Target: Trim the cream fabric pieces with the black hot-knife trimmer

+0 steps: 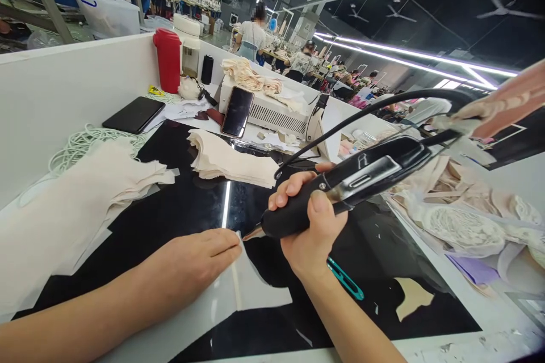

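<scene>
Steadying thin white fabric on the glossy black mat, with the tool's tip as clock centre: left hand lies at 8, fingers pressed together at the cloth's upper corner, probably so it cannot slip; any thumb pinch underneath, cannot tell. Right hand wraps the black handheld tool, thumb along the near side, tilted so the coppery point meets the cloth beside the left fingertips. The fabric runs from the tip toward 5 and 7, its strip-like seam near 6. Pink strip at 2, blurred, seems to take the cable's weight. Cable arches clear of the work. Cream stack sits at 12, larger pile at 9 to 10, presumably kept within reach. Propped smartphone stands behind the stack, red cup at 11. Teal implement at 4 is partly blocked by the right wrist; beige scrap lies beyond it.
</scene>
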The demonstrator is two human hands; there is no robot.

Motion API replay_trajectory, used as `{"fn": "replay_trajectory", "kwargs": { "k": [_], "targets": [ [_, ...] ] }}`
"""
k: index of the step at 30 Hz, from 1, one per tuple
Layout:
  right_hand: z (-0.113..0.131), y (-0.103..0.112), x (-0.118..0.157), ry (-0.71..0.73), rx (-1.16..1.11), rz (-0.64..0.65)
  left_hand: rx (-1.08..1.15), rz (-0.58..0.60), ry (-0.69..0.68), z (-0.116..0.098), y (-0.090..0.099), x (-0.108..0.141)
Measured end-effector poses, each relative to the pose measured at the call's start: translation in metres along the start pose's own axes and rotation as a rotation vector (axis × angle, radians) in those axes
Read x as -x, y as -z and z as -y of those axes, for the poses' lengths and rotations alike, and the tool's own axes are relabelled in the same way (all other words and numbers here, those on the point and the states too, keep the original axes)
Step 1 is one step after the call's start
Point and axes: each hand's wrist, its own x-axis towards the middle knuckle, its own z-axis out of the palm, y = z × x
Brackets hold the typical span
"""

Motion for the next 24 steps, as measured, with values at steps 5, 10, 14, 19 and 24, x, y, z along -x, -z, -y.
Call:
{"fn": "replay_trajectory", "kwargs": {
  "k": [5, 10, 14, 19, 24],
  "targets": [
    [-0.001, -0.001, 0.002, 0.003, 0.053, -0.008, -0.006, 0.004, -0.013, -0.002, 0.001, 0.000],
    [-0.002, 0.000, 0.003, 0.014, 0.051, -0.006, -0.026, -0.008, -0.013, -0.001, 0.000, -0.001],
    [-0.003, 0.001, 0.004, 0.014, 0.031, 0.018, 0.000, 0.016, -0.007, 0.000, 0.001, 0.000],
    [0.001, 0.002, 0.005, 0.008, 0.050, -0.002, -0.003, 0.016, -0.007, 0.000, 0.001, 0.000],
    [0.008, 0.005, 0.009, 0.027, 0.051, -0.027, 0.036, 0.054, 0.007, 0.000, 0.004, -0.002]
  ]
}}
